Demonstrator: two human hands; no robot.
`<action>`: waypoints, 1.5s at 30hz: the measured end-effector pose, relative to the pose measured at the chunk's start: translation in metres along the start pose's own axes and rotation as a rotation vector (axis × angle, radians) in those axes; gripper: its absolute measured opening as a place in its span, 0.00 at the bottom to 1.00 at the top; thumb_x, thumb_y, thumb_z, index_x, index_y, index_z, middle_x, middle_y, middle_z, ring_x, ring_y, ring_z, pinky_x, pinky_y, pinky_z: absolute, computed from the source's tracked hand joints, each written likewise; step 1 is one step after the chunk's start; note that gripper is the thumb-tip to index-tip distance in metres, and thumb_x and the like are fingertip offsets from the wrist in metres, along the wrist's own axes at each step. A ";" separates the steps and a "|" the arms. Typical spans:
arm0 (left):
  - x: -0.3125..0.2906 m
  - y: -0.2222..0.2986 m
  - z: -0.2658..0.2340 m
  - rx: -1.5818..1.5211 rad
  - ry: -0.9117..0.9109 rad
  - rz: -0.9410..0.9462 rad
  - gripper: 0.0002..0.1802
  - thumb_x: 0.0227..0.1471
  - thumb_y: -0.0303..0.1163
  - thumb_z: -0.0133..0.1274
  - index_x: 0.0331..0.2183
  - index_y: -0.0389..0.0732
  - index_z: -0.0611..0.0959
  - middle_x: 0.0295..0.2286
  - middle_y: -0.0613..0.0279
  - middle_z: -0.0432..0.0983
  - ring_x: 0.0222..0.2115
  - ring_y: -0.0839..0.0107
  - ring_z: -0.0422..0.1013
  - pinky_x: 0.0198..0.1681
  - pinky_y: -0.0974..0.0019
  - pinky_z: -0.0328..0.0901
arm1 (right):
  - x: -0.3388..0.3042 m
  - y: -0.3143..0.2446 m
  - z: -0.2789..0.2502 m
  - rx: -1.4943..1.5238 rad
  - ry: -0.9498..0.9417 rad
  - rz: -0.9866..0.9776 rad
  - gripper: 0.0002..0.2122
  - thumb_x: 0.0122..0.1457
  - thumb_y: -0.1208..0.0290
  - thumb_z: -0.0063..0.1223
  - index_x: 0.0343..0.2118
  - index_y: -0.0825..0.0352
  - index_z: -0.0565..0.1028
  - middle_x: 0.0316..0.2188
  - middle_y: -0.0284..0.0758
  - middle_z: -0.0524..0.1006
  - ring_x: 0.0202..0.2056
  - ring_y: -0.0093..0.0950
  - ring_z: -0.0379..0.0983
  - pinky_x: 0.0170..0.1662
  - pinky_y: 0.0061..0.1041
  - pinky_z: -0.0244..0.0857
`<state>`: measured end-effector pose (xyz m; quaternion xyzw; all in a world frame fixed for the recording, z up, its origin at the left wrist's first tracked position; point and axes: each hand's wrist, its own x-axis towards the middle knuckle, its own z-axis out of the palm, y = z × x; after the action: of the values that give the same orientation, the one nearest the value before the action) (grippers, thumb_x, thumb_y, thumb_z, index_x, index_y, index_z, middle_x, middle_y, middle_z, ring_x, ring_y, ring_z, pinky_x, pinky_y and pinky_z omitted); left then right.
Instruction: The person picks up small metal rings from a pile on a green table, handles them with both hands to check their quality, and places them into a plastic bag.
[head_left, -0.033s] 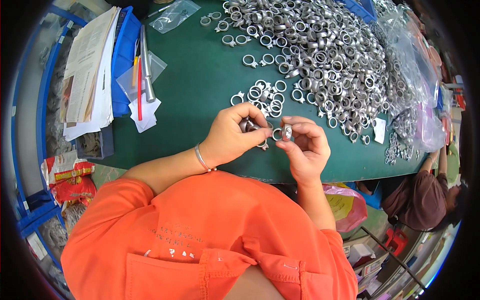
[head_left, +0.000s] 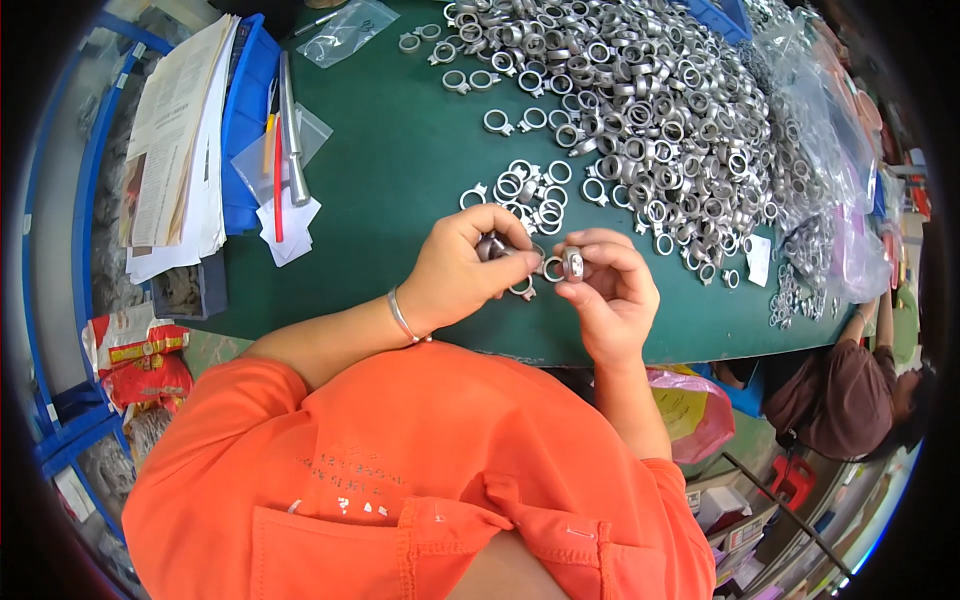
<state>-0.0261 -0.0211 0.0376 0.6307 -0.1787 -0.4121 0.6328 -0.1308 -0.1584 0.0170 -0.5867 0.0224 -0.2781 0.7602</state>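
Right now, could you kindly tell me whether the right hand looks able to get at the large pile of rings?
Probably yes: the large pile of rings spreads just beyond the right hand, with nothing visible standing between them, though its grip holds a metal ring.

On your left, papers [head_left: 170, 150] sit beside a blue bin [head_left: 255, 110] on the desk [head_left: 370, 150], near a red stick [head_left: 279, 190]; on your right you see a pink bag [head_left: 714, 420], a red stool [head_left: 792, 482] and a person in brown [head_left: 845, 405].
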 end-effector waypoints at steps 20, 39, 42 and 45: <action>0.005 -0.004 -0.002 -0.318 -0.037 -0.150 0.08 0.48 0.25 0.52 0.33 0.34 0.75 0.28 0.58 0.74 0.23 0.80 0.67 0.17 0.79 0.59 | 0.029 0.002 -0.026 -0.837 -0.142 -0.128 0.07 0.41 0.84 0.56 0.25 0.69 0.73 0.22 0.36 0.72 0.22 0.32 0.69 0.25 0.24 0.64; 0.000 -0.004 0.006 0.268 -0.013 0.406 0.05 0.40 0.20 0.57 0.24 0.39 0.79 0.25 0.68 0.70 0.21 0.81 0.65 0.24 0.78 0.59 | 0.002 -0.007 -0.009 -0.416 -0.093 0.002 0.15 0.40 0.83 0.61 0.34 0.72 0.74 0.30 0.36 0.73 0.21 0.16 0.66 0.23 0.13 0.59; 0.001 -0.008 0.005 0.202 -0.018 0.324 0.04 0.41 0.21 0.57 0.24 0.38 0.78 0.24 0.68 0.70 0.20 0.82 0.65 0.23 0.77 0.60 | 0.001 -0.006 -0.009 -0.388 -0.072 -0.017 0.15 0.40 0.83 0.61 0.34 0.71 0.75 0.30 0.35 0.73 0.22 0.16 0.66 0.23 0.13 0.59; 0.000 -0.009 0.005 0.173 -0.032 0.308 0.03 0.42 0.22 0.57 0.24 0.38 0.78 0.23 0.69 0.70 0.20 0.83 0.65 0.23 0.78 0.60 | -0.002 -0.006 -0.011 -0.389 -0.098 -0.061 0.14 0.43 0.83 0.58 0.36 0.72 0.74 0.28 0.37 0.74 0.19 0.16 0.65 0.21 0.12 0.57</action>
<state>-0.0320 -0.0230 0.0295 0.6412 -0.3181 -0.3034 0.6290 -0.1388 -0.1680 0.0181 -0.7357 0.0210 -0.2628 0.6239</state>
